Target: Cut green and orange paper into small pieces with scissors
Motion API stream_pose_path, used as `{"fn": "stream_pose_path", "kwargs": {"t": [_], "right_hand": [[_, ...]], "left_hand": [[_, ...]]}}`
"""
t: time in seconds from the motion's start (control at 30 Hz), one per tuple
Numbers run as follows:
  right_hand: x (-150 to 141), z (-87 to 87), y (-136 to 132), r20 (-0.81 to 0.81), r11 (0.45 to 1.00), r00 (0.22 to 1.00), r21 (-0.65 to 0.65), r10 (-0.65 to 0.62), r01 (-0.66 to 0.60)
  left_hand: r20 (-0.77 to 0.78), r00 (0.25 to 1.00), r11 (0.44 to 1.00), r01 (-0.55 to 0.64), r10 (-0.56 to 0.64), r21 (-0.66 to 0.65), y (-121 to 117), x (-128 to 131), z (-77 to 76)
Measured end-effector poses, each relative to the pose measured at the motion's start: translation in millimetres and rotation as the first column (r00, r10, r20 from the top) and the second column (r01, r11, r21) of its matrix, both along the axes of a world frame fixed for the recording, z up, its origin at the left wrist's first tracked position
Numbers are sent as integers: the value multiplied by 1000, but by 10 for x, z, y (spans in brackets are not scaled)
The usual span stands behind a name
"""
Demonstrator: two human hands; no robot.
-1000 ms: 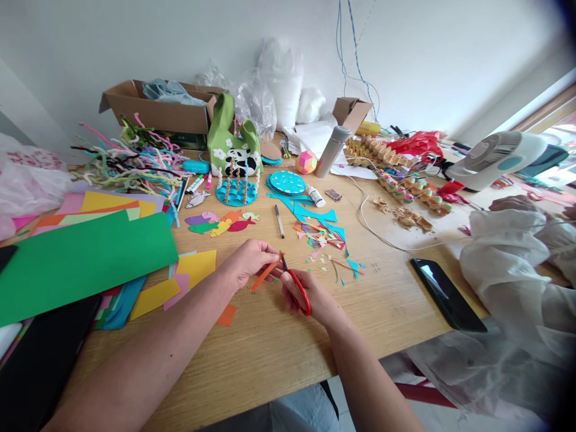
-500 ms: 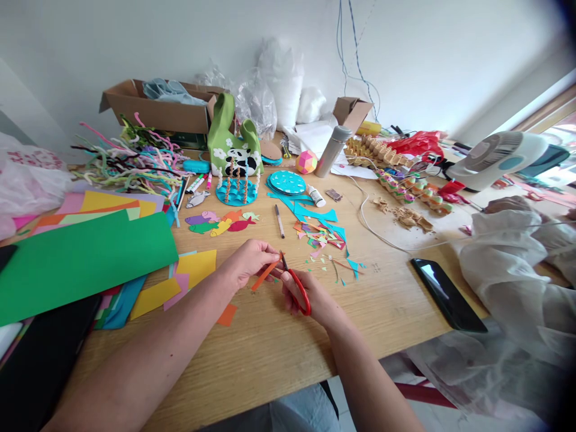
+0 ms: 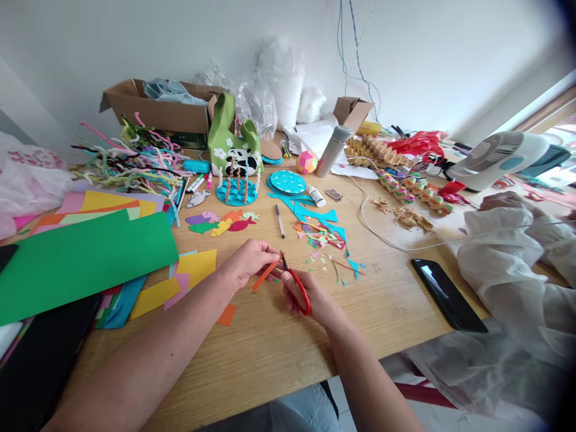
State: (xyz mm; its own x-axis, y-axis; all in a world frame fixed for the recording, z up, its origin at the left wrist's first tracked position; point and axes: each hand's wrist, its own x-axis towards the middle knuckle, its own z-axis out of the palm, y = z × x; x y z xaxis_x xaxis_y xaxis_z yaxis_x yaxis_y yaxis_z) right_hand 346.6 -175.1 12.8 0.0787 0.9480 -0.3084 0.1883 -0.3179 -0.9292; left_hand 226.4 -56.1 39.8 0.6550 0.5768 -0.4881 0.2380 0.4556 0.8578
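Between the fingers of my left hand (image 3: 254,261) is a narrow piece of orange paper (image 3: 265,275), its lower end hanging down. My right hand (image 3: 306,291) is closed round red-handled scissors (image 3: 300,289). Their dark blades point up and away and meet the orange paper close to my left fingertips. On the table below my left wrist lies another orange paper piece (image 3: 227,314). Beyond my hands are several coloured paper fish (image 3: 220,223) and a pen (image 3: 279,221). Small paper scraps (image 3: 320,235) are scattered to the right of the pen.
Green card (image 3: 90,258) and yellow sheets (image 3: 197,267) lie on the left. A phone (image 3: 445,294) rests near the right edge. Behind stand a blue disc with twisted posts (image 3: 237,193), a glue bottle (image 3: 316,196) and a grey flask (image 3: 333,151). A white cable (image 3: 373,227) crosses the right side.
Both hands, the scissors and the orange paper stay almost where they were. The white sleeve at the right has shifted slightly.
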Motion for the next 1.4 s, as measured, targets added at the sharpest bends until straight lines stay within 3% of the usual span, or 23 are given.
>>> {"fn": "stream_pose_path", "kwargs": {"t": [0.17, 0.3, 0.63, 1.1, 1.4], "right_hand": [[-3, -7, 2, -19, 1000, 1000, -5, -15, 14], [-5, 7, 6, -7, 999, 999, -12, -43, 43], [-40, 94, 17, 21, 996, 997, -57, -72, 73], [-17, 97, -4, 49, 997, 995, -7, 82, -82], [-22, 115, -7, 24, 996, 995, 3, 92, -93]], "left_hand": [[17, 998, 997, 59, -58, -43, 41, -28, -22], [16, 995, 995, 99, -99, 3, 56, -50, -37], [37, 997, 997, 75, -75, 1, 123, -56, -83], [-18, 993, 989, 121, -120, 87, 259, -131, -84], [8, 996, 989, 90, -91, 115, 264, -140, -76]]}}
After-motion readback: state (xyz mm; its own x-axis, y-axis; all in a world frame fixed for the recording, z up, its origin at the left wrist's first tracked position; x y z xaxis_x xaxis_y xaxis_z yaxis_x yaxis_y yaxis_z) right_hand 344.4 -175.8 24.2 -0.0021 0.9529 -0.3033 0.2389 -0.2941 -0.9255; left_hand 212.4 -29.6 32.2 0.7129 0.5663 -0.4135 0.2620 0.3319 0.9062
